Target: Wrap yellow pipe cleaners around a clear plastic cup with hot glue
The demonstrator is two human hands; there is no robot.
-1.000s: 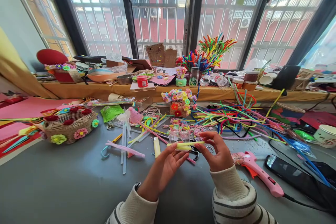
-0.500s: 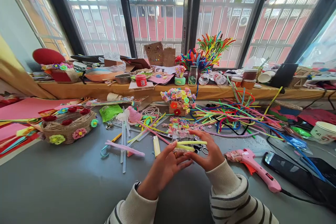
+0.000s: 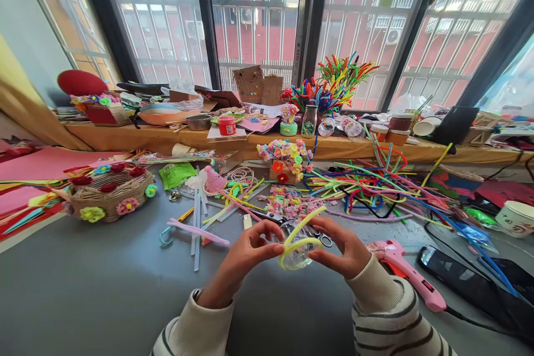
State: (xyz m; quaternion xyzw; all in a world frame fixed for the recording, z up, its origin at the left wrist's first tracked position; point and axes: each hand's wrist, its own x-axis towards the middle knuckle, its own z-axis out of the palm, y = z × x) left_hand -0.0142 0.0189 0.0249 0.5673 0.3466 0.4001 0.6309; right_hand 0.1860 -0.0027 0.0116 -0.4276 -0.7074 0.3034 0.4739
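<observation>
L hand (image 3: 255,243) & R hand (image 3: 340,247) hold yellow pipe cleaner (image 3: 301,243) w/ clear cup (image 3: 297,258).

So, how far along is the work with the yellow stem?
Looks done: the yellow stem is curved against the clear cup. In hand: both, between left hand and right hand. Remaining, probably: fastening; the stem's upper end juts free, the glue gun lies aside.

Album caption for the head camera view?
Two hands hold a yellow pipe cleaner and a clear plastic piece over a grey table.
</observation>
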